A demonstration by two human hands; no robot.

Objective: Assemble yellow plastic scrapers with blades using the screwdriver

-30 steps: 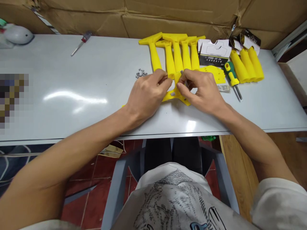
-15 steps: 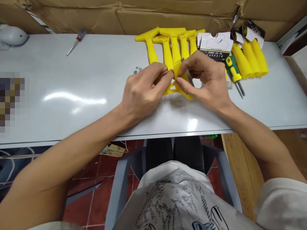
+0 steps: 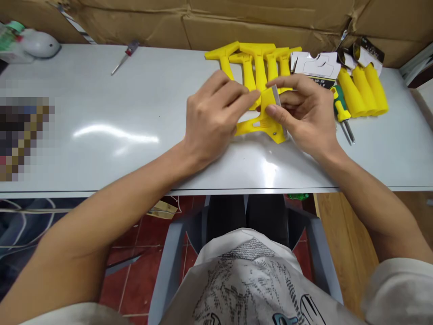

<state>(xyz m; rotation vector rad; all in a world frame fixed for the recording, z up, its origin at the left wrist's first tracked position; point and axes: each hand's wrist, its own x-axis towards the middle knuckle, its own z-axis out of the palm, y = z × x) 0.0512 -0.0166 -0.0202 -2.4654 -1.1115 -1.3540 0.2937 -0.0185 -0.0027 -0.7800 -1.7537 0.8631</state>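
Observation:
A yellow scraper point(image 3: 267, 119) lies tilted between my hands, with a thin metal blade point(image 3: 284, 122) along its head and a screw point(image 3: 274, 133) near the lower corner. My right hand point(image 3: 309, 113) pinches the head, thumb on the front face and fingers behind the blade. Over the handle is my left hand point(image 3: 216, 117), its fingers bent and its index fingertip against the upper part of the head. Whatever its fingertips hold is hidden. Beyond the hands, several yellow scraper handles point(image 3: 259, 63) lie side by side.
Printed card packaging point(image 3: 318, 67), yellow sleeves point(image 3: 361, 92) and a green-and-yellow screwdriver point(image 3: 341, 104) lie to the right. A second screwdriver point(image 3: 126, 55) is at the back left, near a white rounded object point(image 3: 39, 44). Cardboard point(image 3: 243, 25) lines the table's back edge.
The scraper's head has turned, so its flat face and a screw now show. My right thumb has come onto that face, and my left index finger has straightened. The camera view has shifted left.

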